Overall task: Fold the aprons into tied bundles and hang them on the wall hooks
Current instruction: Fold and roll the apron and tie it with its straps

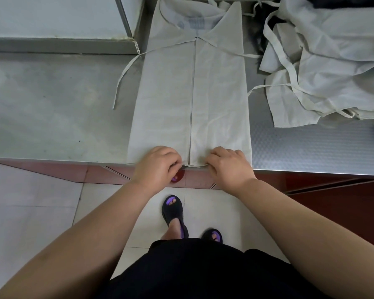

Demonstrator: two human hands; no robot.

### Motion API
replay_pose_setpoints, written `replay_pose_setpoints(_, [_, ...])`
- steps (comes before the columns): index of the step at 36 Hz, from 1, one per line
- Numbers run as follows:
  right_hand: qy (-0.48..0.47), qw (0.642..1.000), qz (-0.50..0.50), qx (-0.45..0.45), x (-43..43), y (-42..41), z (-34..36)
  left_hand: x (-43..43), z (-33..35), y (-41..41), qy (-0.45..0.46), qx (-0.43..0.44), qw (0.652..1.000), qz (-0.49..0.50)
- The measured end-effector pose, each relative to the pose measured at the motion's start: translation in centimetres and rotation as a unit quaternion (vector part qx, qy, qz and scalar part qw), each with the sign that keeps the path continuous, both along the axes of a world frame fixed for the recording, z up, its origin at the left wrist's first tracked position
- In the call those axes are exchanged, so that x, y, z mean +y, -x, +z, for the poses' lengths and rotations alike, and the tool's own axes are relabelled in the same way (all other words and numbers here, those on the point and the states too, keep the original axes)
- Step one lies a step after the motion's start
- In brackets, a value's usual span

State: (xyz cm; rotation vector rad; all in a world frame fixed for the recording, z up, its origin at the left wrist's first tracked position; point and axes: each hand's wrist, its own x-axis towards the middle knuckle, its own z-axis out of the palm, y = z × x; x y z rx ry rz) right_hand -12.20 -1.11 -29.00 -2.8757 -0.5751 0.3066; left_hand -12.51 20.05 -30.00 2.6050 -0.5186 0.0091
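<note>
At table [52,104] edge, both hands pinch apron [190,93] hem.

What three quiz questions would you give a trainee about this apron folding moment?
1. True or false: the left hand and right hand both grip the near hem of the apron.
2. Where does the pile of loose aprons lie? A) left of the apron B) right of it C) on the floor
3. Fill in: the apron's two folded sides meet along its ____.
Key: 1 true; 2 B; 3 middle.
</note>
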Motion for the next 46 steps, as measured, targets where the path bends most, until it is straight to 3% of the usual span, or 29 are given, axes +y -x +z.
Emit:
replay_pose_setpoints(6, [0.001, 1.0, 0.002, 0.022, 0.2, -0.1, 0.3, 0.5, 0.3, 0.5, 0.026, 0.01, 0.998, 0.062])
replay_pose_setpoints(11, [0.011, 0.999, -0.003, 0.031, 0.6, 0.0, 0.7, 1.0, 0.3, 0.0, -0.039, -0.001, 0.999, 0.014])
replay_pose_setpoints(23, [-0.006, 0.999, 0.009, 0.043, 1.2, -0.2, 1.0, 0.8, 0.1, -0.3, -0.073, -0.059, 0.995, -0.039])
replay_pose_setpoints(28, [-0.013, 0.999, 0.015, 0.041, 1.4, -0.2, 0.8, 0.9, 0.3, -0.7, -0.047, -0.016, 0.999, -0.012])
replay_pose_setpoints(37, [0.028, 0.998, 0.027, 0.051, 1.4, 0.0, 0.8, 0.9, 0.3, 0.0, -0.04, -0.034, 0.998, -0.028])
replay_pose_setpoints(41, [0.058, 0.997, 0.006, 0.042, 1.0, -0.4, 1.0, 1.3, -0.1, 0.2, -0.098, 0.016, 0.994, -0.046])
replay_pose_setpoints(46, [0.039, 0.999, 0.007, 0.028, 1.1, -0.3, 1.0, 1.2, 0.3, -0.4, -0.12, -0.005, 0.992, -0.04])
